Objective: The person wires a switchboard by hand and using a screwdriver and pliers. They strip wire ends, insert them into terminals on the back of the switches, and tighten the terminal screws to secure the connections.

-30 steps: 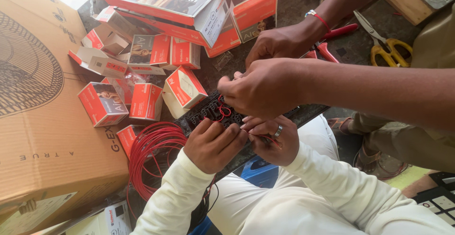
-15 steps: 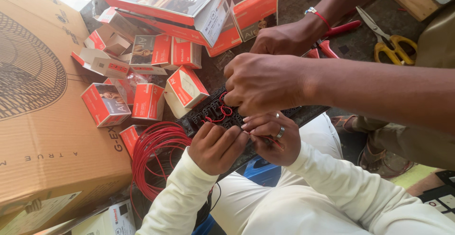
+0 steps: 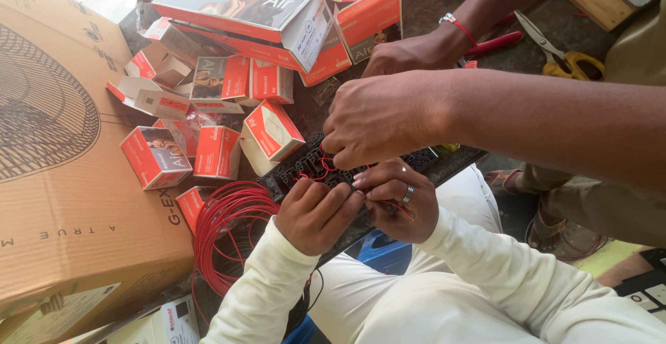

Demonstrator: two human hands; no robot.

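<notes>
1. Working on a black switch panel (image 3: 312,167) that lies across our lap, we have both hands at its near edge, where short red wires (image 3: 318,172) loop over its back.
2. Our left hand (image 3: 318,213) is curled closed on the panel's edge, fingers bent over it, steadying it.
3. Our right hand (image 3: 397,202), ring on one finger, is pinched shut on a thin red wire end; we cannot tell whether a tool is also in it.
4. A co-worker's hand (image 3: 378,116) reaches in from the right, fingers closed down onto the same wiring, touching the panel just above our hands; their other hand (image 3: 409,53) rests farther back on the floor.
5. We judge the step in hand to be seating wire links into the panel's terminals; the next move seems to call for a fine, steady push of the wire end while the panel is kept from tilting, with two people's fingers crowding one spot.
6. Just left of the panel lies a coil of red wire (image 3: 225,236).
7. Beyond it, small red and white boxes (image 3: 216,151) are scattered, with a larger flat box (image 3: 243,7) above them.
8. A big cardboard carton (image 3: 62,177) fills the left side; yellow-handled scissors (image 3: 565,56) lie at the upper right.
</notes>
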